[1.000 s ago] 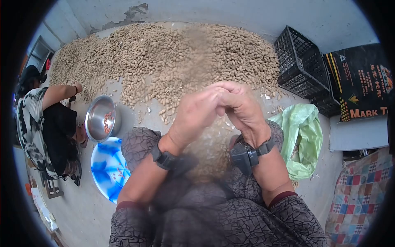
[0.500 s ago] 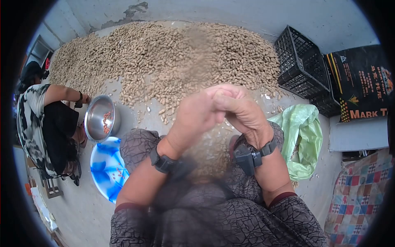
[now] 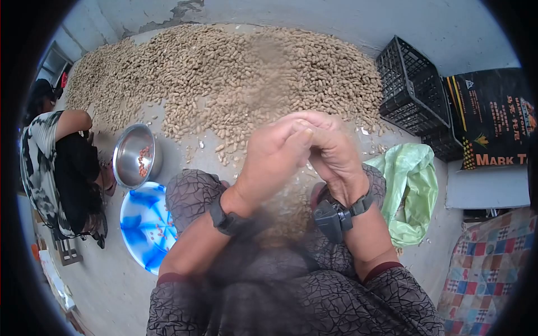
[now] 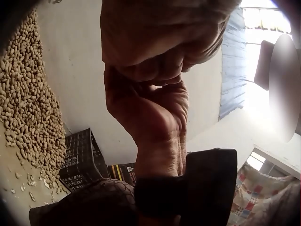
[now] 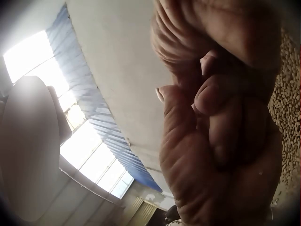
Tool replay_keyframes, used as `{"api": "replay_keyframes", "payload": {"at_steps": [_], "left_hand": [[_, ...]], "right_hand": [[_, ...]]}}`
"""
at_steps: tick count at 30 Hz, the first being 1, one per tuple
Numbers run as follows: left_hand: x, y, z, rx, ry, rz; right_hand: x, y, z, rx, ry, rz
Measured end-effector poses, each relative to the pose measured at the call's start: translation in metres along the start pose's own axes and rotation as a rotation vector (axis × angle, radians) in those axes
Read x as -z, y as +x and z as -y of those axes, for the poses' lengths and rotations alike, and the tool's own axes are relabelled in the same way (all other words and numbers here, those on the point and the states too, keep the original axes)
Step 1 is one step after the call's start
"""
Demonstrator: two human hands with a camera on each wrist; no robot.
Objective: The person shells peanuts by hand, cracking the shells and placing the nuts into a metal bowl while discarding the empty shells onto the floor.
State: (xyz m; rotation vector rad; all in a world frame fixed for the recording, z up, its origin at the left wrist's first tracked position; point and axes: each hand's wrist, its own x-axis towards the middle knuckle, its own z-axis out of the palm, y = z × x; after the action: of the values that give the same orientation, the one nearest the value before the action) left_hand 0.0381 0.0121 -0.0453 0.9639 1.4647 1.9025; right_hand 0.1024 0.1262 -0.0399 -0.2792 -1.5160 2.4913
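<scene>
Before my body, my left hand (image 3: 272, 154) and right hand (image 3: 337, 154) meet with their fingers curled in against each other. Both thumbs come together at the top, the left thumb's nail facing up. From below, in the left wrist view, the right hand (image 4: 150, 110) is bent at the wrist against the left hand's curled fingers. Folded fingers of the right hand (image 5: 221, 150) show in the right wrist view. Whatever lies between the fingertips is hidden, so I cannot tell what they hold. Unshelled peanuts (image 3: 224, 73) lie heaped on the floor beyond.
Left of my knee are a steel bowl (image 3: 124, 162) and a blue-and-white basin (image 3: 130, 224), both with reddish kernels inside. Another person (image 3: 42, 162) sits beyond them. At right are a green bag (image 3: 417, 179), black crates (image 3: 399, 84) and a printed sack (image 3: 493, 120).
My hands stay together while the fingers and left thumb shift slightly. The other person's hand came to the steel bowl's rim, then drew back towards their body.
</scene>
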Motion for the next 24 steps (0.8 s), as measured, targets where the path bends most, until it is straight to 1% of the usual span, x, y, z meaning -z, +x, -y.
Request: {"api": "replay_keyframes", "payload": {"at_steps": [4, 6, 7, 8, 10, 12, 13, 15, 16, 17, 18, 19, 22, 24], "left_hand": [[0.002, 0.001, 0.004, -0.011, -0.009, 0.036], [0.003, 0.0, 0.005, -0.074, 0.09, 0.042], [0.002, -0.001, 0.007, -0.073, 0.09, 0.043], [0.002, 0.0, 0.008, -0.063, 0.102, 0.018], [0.002, 0.001, 0.004, -0.064, 0.119, -0.005], [0.005, 0.001, -0.004, -0.012, 0.142, 0.094], [0.006, 0.002, -0.009, -0.012, 0.149, 0.1], [0.007, 0.003, -0.017, 0.114, -0.15, 0.146], [0.006, 0.002, -0.016, 0.114, -0.149, 0.149], [0.005, 0.0, -0.014, 0.113, -0.176, 0.109], [0.005, 0.0, -0.012, 0.113, -0.203, 0.068], [0.004, 0.0, -0.01, 0.113, -0.203, 0.069], [0.006, 0.002, -0.008, 0.104, -0.163, 0.028], [0.012, 0.003, -0.018, 0.015, 0.046, 0.167]], "right_hand": [[0.003, 0.003, -0.004, -0.012, 0.058, 0.065], [0.003, 0.004, -0.005, -0.003, 0.056, 0.056], [0.003, 0.004, -0.005, 0.007, 0.05, 0.048], [0.003, 0.004, -0.006, 0.012, 0.05, 0.047], [0.006, 0.006, -0.008, -0.039, 0.058, 0.068], [0.01, 0.005, -0.007, -0.036, 0.096, 0.099], [0.011, 0.004, -0.006, -0.037, 0.134, 0.126], [0.005, 0.001, -0.001, -0.01, 0.147, 0.142], [0.002, 0.0, 0.001, 0.009, 0.155, 0.158], [0.003, 0.0, 0.0, 0.011, 0.155, 0.157], [0.005, 0.0, -0.002, 0.03, 0.11, 0.183], [0.005, 0.0, -0.004, 0.048, 0.064, 0.209], [0.001, -0.001, 0.002, 0.043, 0.079, 0.214], [0.008, 0.0, -0.001, 0.002, 0.062, 0.214]]}}
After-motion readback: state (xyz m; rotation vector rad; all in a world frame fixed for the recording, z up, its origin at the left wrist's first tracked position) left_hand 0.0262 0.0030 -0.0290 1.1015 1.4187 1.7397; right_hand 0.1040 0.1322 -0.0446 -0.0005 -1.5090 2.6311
